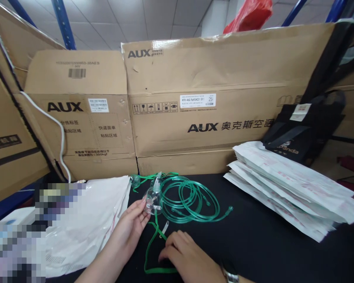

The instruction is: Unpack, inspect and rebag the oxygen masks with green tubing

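Observation:
My left hand (135, 220) is closed on the side of a clear oxygen mask (153, 200), thumb and fingertips at its edge. From the mask a thin green elastic strap (148, 251) hangs in a loop across the black table. My right hand (184, 253) is curled over the strap, its fingertips where the upper part of the loop meets them. A small pale strip (165, 228) lies between the hands, beside the strap. Coiled green tubing (191, 200) rests right of the mask, with a connector at its free end. A second clear piece (135, 181) with green strap lies behind.
White packets (85, 220) lie at left, partly under a blurred patch. Several white paper packets (286, 188) are stacked at right, before a black bag (303, 125). Cardboard panels (224, 78) wall off the back of the black table (238, 251). A white cable (60, 137) hangs at left.

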The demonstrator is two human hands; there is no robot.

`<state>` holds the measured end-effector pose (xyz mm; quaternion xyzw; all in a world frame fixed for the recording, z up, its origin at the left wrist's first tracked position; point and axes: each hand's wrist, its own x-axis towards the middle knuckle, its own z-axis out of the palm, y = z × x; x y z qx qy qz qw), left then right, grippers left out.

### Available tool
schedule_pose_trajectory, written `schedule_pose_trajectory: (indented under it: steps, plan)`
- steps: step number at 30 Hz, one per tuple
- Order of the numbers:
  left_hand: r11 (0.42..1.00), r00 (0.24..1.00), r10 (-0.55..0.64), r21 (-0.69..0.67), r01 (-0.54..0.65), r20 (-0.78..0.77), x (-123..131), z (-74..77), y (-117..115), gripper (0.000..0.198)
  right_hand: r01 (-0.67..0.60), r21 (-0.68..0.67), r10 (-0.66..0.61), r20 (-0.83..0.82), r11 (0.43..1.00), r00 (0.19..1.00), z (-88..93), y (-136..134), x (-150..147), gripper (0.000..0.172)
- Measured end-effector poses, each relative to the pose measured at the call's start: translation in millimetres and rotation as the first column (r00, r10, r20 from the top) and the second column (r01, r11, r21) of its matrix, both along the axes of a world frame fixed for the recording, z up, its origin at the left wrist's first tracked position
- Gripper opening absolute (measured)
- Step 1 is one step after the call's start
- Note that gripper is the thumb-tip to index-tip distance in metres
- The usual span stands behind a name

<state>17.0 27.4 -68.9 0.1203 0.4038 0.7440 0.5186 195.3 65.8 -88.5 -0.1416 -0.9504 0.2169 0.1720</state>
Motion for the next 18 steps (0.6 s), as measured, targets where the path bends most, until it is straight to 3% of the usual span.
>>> schedule_pose_trajectory:
  steps: [2, 6, 9, 11, 13, 15, 18]
  plan:
    - [1.000, 1.000, -0.028, 0.003, 0.028, 0.005, -0.1, 0.2, -0.4, 0.015, 0.030, 0.090, -0.037, 0.078, 0.995, 0.996, -1.7, -2.3, -0.1, 0.031]
    - [0.999, 0.999, -0.046, -0.008, 0.046, 0.001, 1.5, 0.7, -0.8, 0.015, 0.059, 0.068, -0.065, 0.084, 0.996, 0.994, 12.1, 10.3, 6.1, 0.004]
    - [0.998, 0.999, -0.046, -0.029, 0.047, 0.016, 1.9, 2.2, -0.2, 0.014, 0.149, 0.044, -0.144, -0.093, 0.988, 0.985, 26.0, 28.6, 13.5, 0.013]
    - [0.998, 0.998, -0.042, -0.043, 0.043, 0.035, 2.4, 2.8, 0.1, 0.014, 0.233, -0.025, -0.230, -0.276, 0.972, 0.933, 32.6, 40.8, 18.6, 0.013]
    - [0.998, 0.999, -0.034, -0.046, 0.035, 0.042, 3.4, 2.2, 0.5, 0.014, 0.288, -0.119, -0.309, -0.481, 0.950, 0.820, 37.3, 51.3, 24.1, 0.012]
    - [0.998, 0.998, -0.039, -0.047, 0.041, 0.039, 4.5, 0.1, 1.1, 0.013, 0.322, -0.208, -0.373, -0.677, 0.924, 0.634, 41.1, 60.5, 30.5, 0.010]
    - [0.996, 0.997, -0.058, -0.062, 0.061, 0.049, 5.6, -3.9, 2.2, 0.012, 0.372, -0.293, -0.436, -0.809, 0.881, 0.394, 45.0, 76.3, 40.8, 0.008]
